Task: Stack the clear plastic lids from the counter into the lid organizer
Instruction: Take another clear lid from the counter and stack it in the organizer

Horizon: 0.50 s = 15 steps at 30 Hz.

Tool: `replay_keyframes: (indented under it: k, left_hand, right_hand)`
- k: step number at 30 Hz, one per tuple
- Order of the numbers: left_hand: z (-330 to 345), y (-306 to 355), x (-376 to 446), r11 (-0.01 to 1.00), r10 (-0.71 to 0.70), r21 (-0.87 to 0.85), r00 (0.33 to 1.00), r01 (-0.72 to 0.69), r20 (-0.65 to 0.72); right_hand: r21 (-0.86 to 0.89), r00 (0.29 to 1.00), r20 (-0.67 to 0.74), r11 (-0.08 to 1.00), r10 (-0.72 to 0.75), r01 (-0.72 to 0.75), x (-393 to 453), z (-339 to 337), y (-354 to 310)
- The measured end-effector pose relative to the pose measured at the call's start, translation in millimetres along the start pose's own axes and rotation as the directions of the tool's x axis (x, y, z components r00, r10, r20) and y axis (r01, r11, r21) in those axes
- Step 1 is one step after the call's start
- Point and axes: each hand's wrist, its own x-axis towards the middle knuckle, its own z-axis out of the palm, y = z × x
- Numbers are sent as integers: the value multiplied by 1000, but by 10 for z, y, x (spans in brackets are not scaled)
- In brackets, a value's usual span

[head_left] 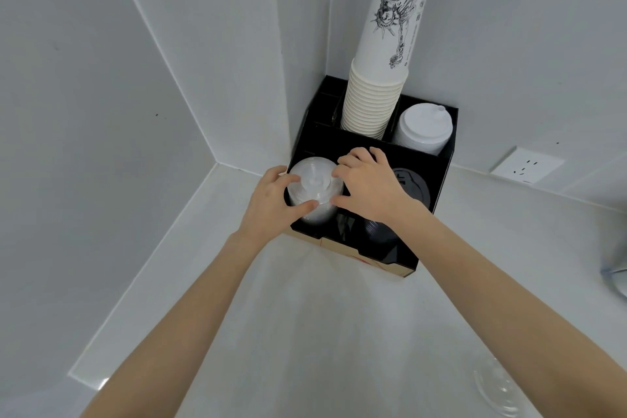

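A black lid organizer point(437, 176) stands in the corner of the white counter. In its front left compartment sits a stack of clear plastic lids point(314, 187). My left hand point(271, 204) grips the stack from the left, thumb on its near side. My right hand point(369, 187) holds it from the right, fingers curled over the far rim. More clear plastic lids point(495, 390) lie on the counter at the lower right, partly behind my right forearm.
A tall stack of white paper cups point(383, 71) rises from the back compartment. White lids point(422, 129) fill the back right one, black lids point(412, 187) the front right. A wall socket point(527, 164) is at the right. Walls close in behind and on the left.
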Motion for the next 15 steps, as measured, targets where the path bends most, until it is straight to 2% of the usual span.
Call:
replay_keyframes:
  k: [9,12,15]
  left_hand:
    - [-36,380,-271,989,122,87,991,-117,-46]
    - [54,603,-420,979,190,78,981,-188,-23]
    - [204,814,-603,966,252,58,967,-253,19]
  right_hand:
    - [201,968,-219,976,127,-83,-582,-277,111]
    - [333,939,-263,934,221,-126,-910,-322,173]
    - [476,913,-249,862,323,-176,-1282,-308,244]
